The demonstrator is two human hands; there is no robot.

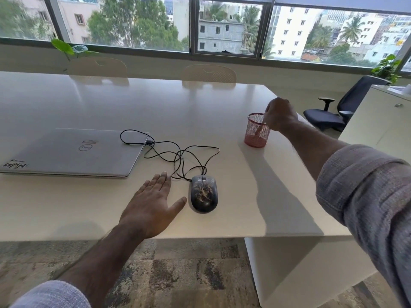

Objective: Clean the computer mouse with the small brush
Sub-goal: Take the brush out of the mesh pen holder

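Soft daylight from the windows point(138, 23) glares off the white table point(133, 103), arms cast shadows toward the viewer, edges bend and blur, perhaps from wide-angle distortion.

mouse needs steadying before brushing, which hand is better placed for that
Left. The left hand lies open and flat on the white table right beside the mouse, thumb nearly touching it. The right hand is far off, fingers reaching into the red mesh cup.

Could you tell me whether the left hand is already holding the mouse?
No, the left hand lies flat and open on the table beside the mouse, not gripping it.
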